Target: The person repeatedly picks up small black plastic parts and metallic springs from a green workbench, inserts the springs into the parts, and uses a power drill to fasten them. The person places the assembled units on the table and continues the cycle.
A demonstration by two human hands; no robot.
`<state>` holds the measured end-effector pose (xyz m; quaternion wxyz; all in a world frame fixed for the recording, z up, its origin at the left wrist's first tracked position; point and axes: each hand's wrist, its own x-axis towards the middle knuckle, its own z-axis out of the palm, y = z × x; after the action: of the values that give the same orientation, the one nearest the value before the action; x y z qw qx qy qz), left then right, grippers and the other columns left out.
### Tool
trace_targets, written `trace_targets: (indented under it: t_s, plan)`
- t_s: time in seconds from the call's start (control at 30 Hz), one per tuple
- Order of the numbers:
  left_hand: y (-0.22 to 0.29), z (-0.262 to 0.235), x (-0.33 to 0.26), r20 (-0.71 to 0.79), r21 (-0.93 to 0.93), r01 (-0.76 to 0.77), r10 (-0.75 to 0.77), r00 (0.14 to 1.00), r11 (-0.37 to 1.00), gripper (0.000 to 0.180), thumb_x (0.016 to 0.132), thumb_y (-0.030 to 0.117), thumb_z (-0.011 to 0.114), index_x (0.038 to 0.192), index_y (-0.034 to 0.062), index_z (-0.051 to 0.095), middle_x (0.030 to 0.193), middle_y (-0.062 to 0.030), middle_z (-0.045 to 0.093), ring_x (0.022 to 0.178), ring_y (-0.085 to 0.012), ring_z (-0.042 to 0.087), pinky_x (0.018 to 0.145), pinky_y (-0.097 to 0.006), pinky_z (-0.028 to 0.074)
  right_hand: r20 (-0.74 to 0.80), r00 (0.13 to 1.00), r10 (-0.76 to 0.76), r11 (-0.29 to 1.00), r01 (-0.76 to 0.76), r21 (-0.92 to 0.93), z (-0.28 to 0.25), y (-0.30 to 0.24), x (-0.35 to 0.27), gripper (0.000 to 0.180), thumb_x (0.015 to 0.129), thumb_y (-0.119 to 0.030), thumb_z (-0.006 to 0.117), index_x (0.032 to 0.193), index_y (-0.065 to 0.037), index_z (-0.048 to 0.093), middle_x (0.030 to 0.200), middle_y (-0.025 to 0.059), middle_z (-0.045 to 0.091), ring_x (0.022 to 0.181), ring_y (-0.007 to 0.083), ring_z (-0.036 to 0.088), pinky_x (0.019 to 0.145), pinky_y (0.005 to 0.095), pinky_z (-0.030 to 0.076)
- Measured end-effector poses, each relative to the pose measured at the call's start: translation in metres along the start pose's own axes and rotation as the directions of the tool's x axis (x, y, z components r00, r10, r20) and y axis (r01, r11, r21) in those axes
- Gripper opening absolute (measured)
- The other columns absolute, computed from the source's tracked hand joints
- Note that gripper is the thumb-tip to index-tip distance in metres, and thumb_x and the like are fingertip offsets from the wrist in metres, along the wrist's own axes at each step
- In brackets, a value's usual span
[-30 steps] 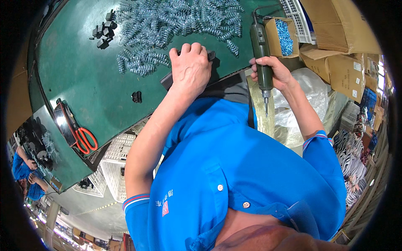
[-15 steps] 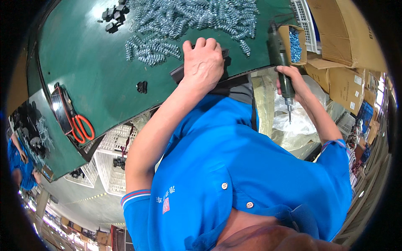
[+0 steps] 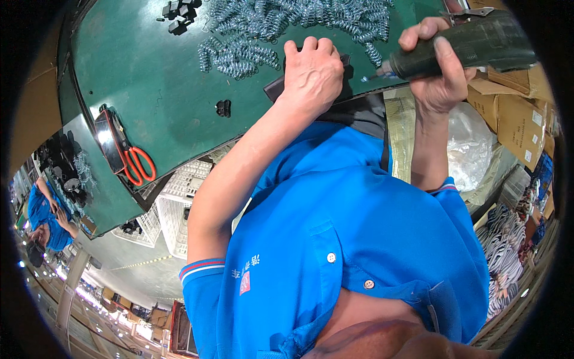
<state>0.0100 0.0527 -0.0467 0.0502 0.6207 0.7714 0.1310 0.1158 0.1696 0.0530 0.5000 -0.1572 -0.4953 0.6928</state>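
Note:
My left hand is closed over a black plastic part near the front edge of the green table; most of the part is hidden under the palm and fingers. In my right hand I grip a dark green power screwdriver, held level with its bit toward my left hand. A small bluish piece, seemingly a screw, shows at the bit's tip, slightly blurred. The tip is apart from the black part. Just beyond both hands lies a heap of metal coil springs.
On the green table are black blocks, a small black piece and orange-handled scissors. White crates stand below. Cardboard boxes and a clear plastic bag are at right. A co-worker sits far left.
My right hand has raised the power screwdriver and swung it from pointing down to pointing left, with a bluish piece now at its tip. My left hand stays on the black part.

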Motion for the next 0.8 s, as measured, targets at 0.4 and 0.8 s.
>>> trace_targets:
  t_s: [0.4,0.8]
  plan:
    - [0.001,-0.003,0.001,-0.012,-0.01,-0.011,0.011,1.0,1.0,0.024,0.077,0.026,0.067,0.092,0.0065,0.068,0.093,-0.0057,0.059,0.092,-0.0243,0.056,0.078,-0.043,0.038,0.077,0.996,-0.054,0.998,0.051,0.044,0.013,0.025,0.011,0.072,0.082,-0.009,0.066,0.143,0.005,0.03,0.087,0.0101,0.058,0.072,0.0211,0.061,0.066,0.0321,0.054]
    - [0.002,-0.003,0.002,0.006,-0.015,0.005,-0.005,1.0,1.0,0.027,0.077,0.028,0.071,0.093,0.007,0.067,0.093,-0.0056,0.058,0.093,-0.0244,0.056,0.079,-0.043,0.038,0.028,0.999,-0.016,0.999,0.017,-0.048,0.017,0.031,0.006,0.071,0.082,-0.012,0.068,0.14,0.005,0.032,0.085,0.0088,0.057,0.069,0.02,0.061,0.064,0.0313,0.052]
